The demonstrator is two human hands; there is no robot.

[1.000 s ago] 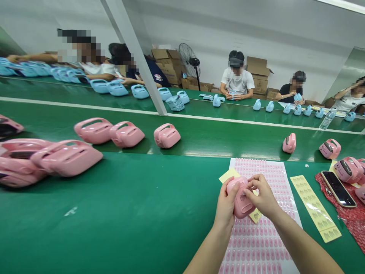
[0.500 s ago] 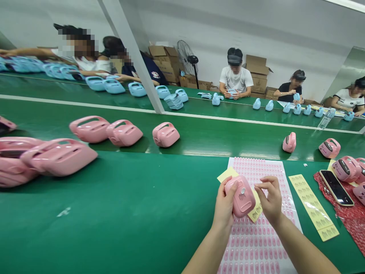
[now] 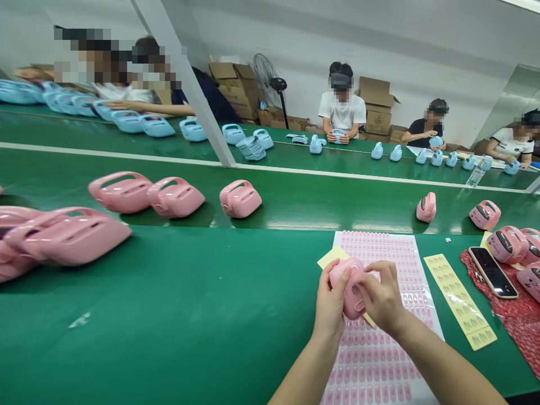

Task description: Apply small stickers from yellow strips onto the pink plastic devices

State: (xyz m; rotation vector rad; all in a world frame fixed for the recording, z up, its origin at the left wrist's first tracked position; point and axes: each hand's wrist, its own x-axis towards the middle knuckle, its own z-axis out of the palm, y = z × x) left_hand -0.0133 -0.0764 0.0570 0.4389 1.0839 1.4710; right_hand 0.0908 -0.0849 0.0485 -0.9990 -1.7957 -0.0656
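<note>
My left hand (image 3: pixel 329 309) is wrapped round a small rounded pink plastic device (image 3: pixel 351 306), thumb on its near face. The fingers of my right hand (image 3: pixel 383 295) are pinched together against that face, covering part of its dark print. Whatever they may hold is too small to tell. A yellow sticker sheet (image 3: pixel 329 257) shows partly behind the device; whether my left hand grips it I cannot tell. Below both hands lies a large white sheet of pink oval stickers (image 3: pixel 379 357).
Right of it lie a yellow sticker strip (image 3: pixel 459 301), a phone (image 3: pixel 493 272) on red bubble wrap (image 3: pixel 517 326) and several pink devices (image 3: pixel 507 245). More pink devices (image 3: pixel 70 236) stand left. Across the green bench, co-workers (image 3: pixel 342 109) sit behind blue devices (image 3: pixel 251 147).
My right hand has moved left from beside the pink device onto its face, fingers now pinched there. My left hand still holds the device. The view has shifted slightly.
</note>
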